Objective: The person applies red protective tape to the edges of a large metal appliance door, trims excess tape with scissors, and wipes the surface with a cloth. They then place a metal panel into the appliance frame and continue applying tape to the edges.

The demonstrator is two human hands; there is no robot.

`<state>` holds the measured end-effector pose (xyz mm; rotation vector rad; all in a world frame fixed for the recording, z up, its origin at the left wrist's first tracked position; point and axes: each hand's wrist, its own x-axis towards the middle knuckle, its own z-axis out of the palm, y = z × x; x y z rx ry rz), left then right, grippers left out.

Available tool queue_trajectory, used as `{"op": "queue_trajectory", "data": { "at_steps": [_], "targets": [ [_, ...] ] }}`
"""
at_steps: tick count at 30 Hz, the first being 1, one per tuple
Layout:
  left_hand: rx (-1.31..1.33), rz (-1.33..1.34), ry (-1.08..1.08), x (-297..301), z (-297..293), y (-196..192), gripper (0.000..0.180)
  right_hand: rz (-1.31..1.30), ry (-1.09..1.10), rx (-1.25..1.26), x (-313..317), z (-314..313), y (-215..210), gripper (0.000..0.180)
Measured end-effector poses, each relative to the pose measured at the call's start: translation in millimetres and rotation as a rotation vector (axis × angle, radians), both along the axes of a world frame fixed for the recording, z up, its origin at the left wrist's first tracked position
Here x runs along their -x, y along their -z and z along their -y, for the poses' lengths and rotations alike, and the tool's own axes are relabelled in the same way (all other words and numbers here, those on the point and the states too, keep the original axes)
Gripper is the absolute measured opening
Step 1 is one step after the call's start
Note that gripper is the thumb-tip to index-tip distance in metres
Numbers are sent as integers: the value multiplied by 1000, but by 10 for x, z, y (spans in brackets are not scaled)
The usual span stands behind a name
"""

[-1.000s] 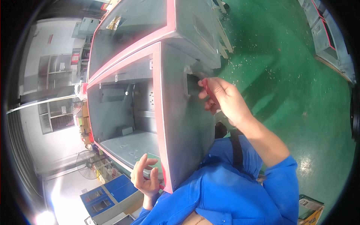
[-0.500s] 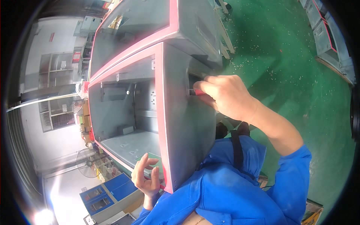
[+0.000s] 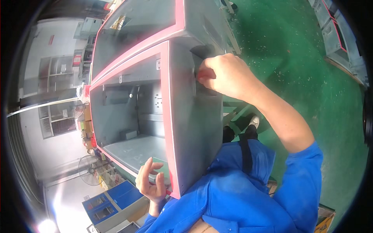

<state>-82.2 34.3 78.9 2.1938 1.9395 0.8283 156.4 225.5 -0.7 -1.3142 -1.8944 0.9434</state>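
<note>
A grey metal cabinet (image 3: 194,128) with pink-red tape (image 3: 166,108) round its open front stands before me. My right hand (image 3: 233,75) is closed at the rectangular cutout in the cabinet's side, pinching a small red piece (image 3: 206,73). Most of that piece is covered by my fingers, so its kind does not show. At the near front corner, my left hand (image 3: 150,184) is open, its fingers bent and apart beside the taped edge. A green translucent patch (image 3: 162,167) shows behind those fingers, inside the frame.
A second grey cabinet (image 3: 202,23) with a taped front adjoins the far side. More grey cabinets (image 3: 336,42) stand at the right on the green floor (image 3: 295,85). To the left are a fan (image 3: 91,170) and a blue-topped cabinet (image 3: 112,198).
My right hand has moved away from me along the cutout, with the red piece between its fingers. My left hand stays nearly in place. A light shoe now shows below.
</note>
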Motion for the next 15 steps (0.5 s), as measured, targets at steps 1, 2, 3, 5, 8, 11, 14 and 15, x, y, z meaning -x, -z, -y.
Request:
{"op": "queue_trajectory", "data": {
  "at_steps": [1, 2, 3, 5, 8, 11, 14, 15],
  "targets": [
    [5, 8, -6, 4, -3, -1, 37, -11, -12, 60, -19, 2, -30, 14],
    [6, 3, -2, 14, -3, -8, 37, -21, -17, 134, -20, 23, -41, 16],
    [-1, -1, 13, 17, -28, -14, 37, -109, -38, 143, -49, 51, 9, 18],
    [-13, -6, 41, 9, -65, -23, 37, -288, -82, 166, -91, 116, 213, 23],
    [0, -26, 78, 33, -59, -2, 37, -333, -94, 256, -127, 231, 297, 27],
    [44, -64, 129, 51, -40, -32, 36, -311, -84, 436, -145, 252, 210, 29],
    [98, -71, 232, 63, -48, -75, 35, -348, -96, 632, -115, 240, -3, 31],
    [108, -72, 243, 66, -65, -81, 35, -377, -111, 698, -95, 236, -32, 31]
  ]
}}
